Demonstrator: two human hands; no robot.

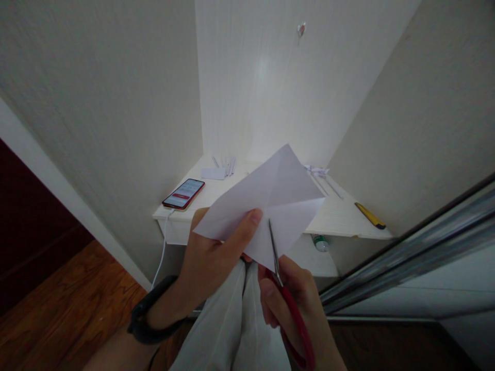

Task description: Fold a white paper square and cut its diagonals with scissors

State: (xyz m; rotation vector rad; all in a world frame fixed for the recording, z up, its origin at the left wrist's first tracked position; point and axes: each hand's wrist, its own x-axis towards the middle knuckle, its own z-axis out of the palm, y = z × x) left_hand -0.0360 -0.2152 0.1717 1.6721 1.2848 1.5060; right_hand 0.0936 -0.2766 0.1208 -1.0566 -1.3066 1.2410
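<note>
A square sheet of white paper (pixel 266 180) with crossing fold creases is held up over the shelf's front edge. My left hand (pixel 216 252) grips it from the left, thumb on top and the other fingers hidden beneath. In my right hand (pixel 288 296) is a pair of scissors (pixel 296 319) with red handles, my fingers closed round them. One blade lies over the paper, pointing from its lower corner towards the middle; the other blade is hidden under the sheet. A dark band sits on my left wrist.
On the white shelf (pixel 336 221) lie a charging phone (pixel 183 194), a small white card (pixel 212 173) with several thin strips behind it, white paper pieces with sticks (pixel 319 171), and a yellow cutter knife (pixel 370 215). A bottle (pixel 320 242) shows below. Panels enclose the sides.
</note>
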